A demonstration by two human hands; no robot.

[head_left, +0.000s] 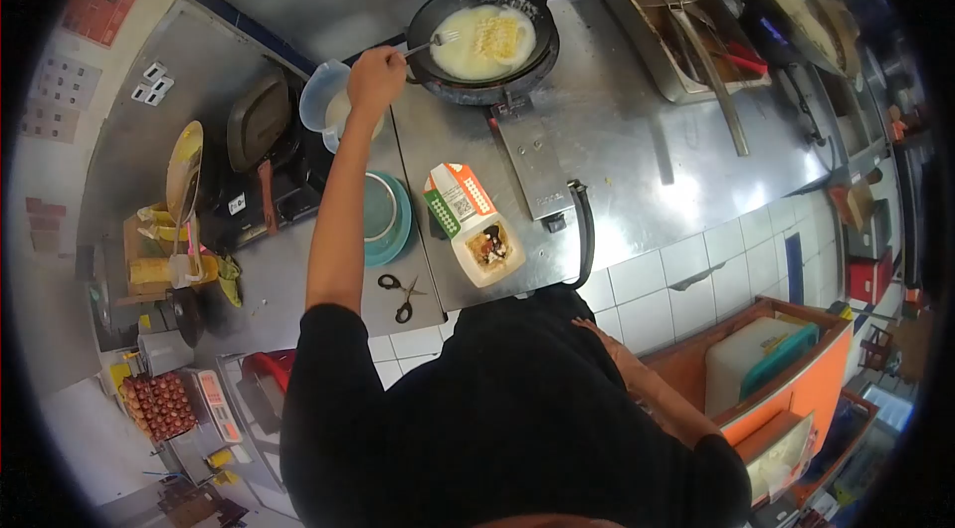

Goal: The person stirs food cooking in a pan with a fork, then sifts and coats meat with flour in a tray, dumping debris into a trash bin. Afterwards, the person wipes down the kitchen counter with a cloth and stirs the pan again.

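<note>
The fingers (pixel 391 60) of the left hand (pixel 374 80) are closed around the handle of a fork (pixel 447 37), its tines reaching into the wok (pixel 423 18) just beside a block of noodles (pixel 495 36). The noodles sit right of the middle of the wok, in pale, cloudy liquid (pixel 460 62). The right hand (pixel 614 349) lies against the dark clothing at the person's side, its fingers loosely extended with nothing visible in them.

As a judgement, the work is partway: noodles and liquid are together in the wok, but the block looks largely clumped, so separating it seems unfinished; how soft it is cannot be told.

On the steel counter (pixel 637 155), an open food carton (pixel 480 272) with dark contents lies nearest the person, with scissors (pixel 404 297) and a teal bowl (pixel 402 240) to its left. A clear jug (pixel 316 95) stands near the left forearm. To the right, a strainer (pixel 686 18) rests in a metal tray (pixel 677 92). Beyond are white floor tiles (pixel 642 307), an orange drawer (pixel 796 384) and, lower left, stacked eggs (pixel 157 407)
</note>
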